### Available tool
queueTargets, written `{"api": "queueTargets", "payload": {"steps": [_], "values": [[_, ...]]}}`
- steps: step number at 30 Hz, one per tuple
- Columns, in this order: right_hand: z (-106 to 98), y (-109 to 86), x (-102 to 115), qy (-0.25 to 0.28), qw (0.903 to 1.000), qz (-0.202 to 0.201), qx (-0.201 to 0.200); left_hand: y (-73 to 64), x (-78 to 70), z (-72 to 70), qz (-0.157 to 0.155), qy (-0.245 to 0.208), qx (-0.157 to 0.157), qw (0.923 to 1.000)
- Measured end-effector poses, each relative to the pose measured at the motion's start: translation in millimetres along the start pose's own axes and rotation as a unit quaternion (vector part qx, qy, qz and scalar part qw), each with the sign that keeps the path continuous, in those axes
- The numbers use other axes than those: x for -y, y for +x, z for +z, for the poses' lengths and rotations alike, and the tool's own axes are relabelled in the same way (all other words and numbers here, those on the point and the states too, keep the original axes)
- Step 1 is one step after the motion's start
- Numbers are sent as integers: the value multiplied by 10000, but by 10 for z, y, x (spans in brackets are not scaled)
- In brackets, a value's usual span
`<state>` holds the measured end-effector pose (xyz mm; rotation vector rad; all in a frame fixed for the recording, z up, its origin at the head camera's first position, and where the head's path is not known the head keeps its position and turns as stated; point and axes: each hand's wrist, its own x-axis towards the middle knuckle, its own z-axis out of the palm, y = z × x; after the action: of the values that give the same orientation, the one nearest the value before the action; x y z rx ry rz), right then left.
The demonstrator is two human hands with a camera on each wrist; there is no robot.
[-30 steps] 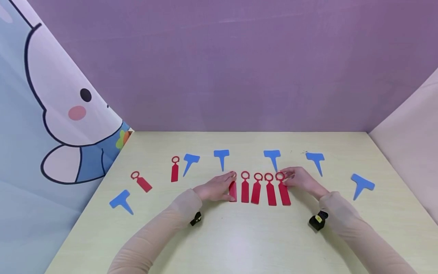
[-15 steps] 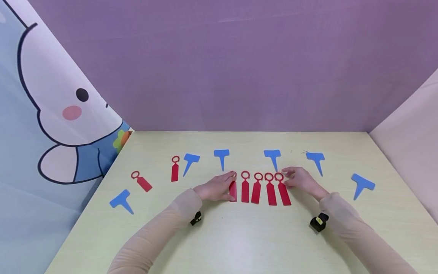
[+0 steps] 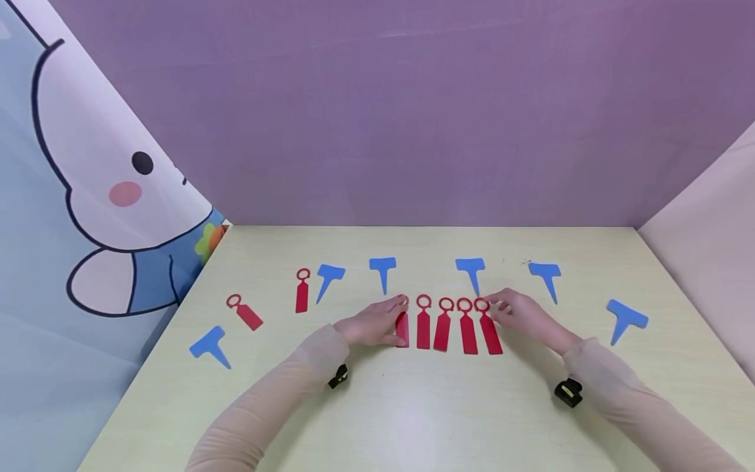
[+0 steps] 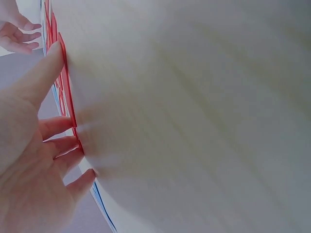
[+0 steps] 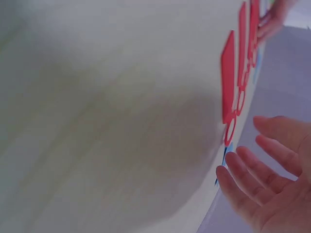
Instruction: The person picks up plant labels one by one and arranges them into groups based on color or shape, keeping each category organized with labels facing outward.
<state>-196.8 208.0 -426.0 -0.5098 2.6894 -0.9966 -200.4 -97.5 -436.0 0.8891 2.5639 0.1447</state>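
The left hand (image 3: 373,324) spans the row's leftmost red tag (image 3: 402,333), fingers spread, grip unclenched. The right hand (image 3: 522,316) hovers beside the rightmost red tag (image 3: 491,335), grip loose.

From where I stand there's a pale yellow table (image 3: 413,413). Behind it goes up a plain purple wall (image 3: 377,118). Left of it hangs a light blue sheet (image 3: 32,275) with a big white cartoon animal (image 3: 88,144). Right of it is a whitish wall (image 3: 708,242). Six flat blue T-shaped pieces (image 3: 383,265) lie on it.
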Motion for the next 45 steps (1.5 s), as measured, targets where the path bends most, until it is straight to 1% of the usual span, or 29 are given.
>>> {"api": "queueTargets", "payload": {"steps": [3, 6, 8, 12, 15, 17, 19, 22, 26, 28, 32, 37, 45], "values": [[14, -43, -23, -374, 9990, -216, 75, -3, -3, -3, 22, 40, -16, 10000], [42, -84, -49, -825, 9954, -468, 114, -3, -4, -6, 24, 25, -6, 10000], [61, -113, -58, -1057, 9928, -546, 125, 0, -3, -4, 27, 18, -3, 10000], [76, -167, -63, -1314, 9882, -776, 110, 7, 1, 3, 20, 30, 4, 10000], [74, -196, -62, -1543, 9828, -1013, 109, 10, 6, 11, 22, 31, 3, 10000], [69, -209, -66, -1677, 9793, -1116, 189, 13, 9, 16, 28, 28, -4, 10000], [68, -215, -68, -1762, 9774, -1128, 311, 11, 10, 17, 39, 30, -1, 10000], [63, -224, -83, -1784, 9756, -1197, 453, 11, 10, 14, 39, 23, 2, 10000], [69, -234, -114, -1759, 9734, -1362, 545, 9, 9, 12, 30, 15, 0, 10000], [73, -235, -121, -1764, 9730, -1365, 597, 7, 8, 12, 27, 15, 0, 10000], [77, -232, -119, -1815, 9721, -1299, 727, 6, 7, 11, 6, 13, 5, 10000], [83, -233, -111, -1729, 9741, -1175, 861, 3, 4, 5, -5, 12, 21, 10000], [102, -229, -113, -1691, 9751, -1084, 939, 3, 8, 8, 9, 4, 1, 10000]]}}
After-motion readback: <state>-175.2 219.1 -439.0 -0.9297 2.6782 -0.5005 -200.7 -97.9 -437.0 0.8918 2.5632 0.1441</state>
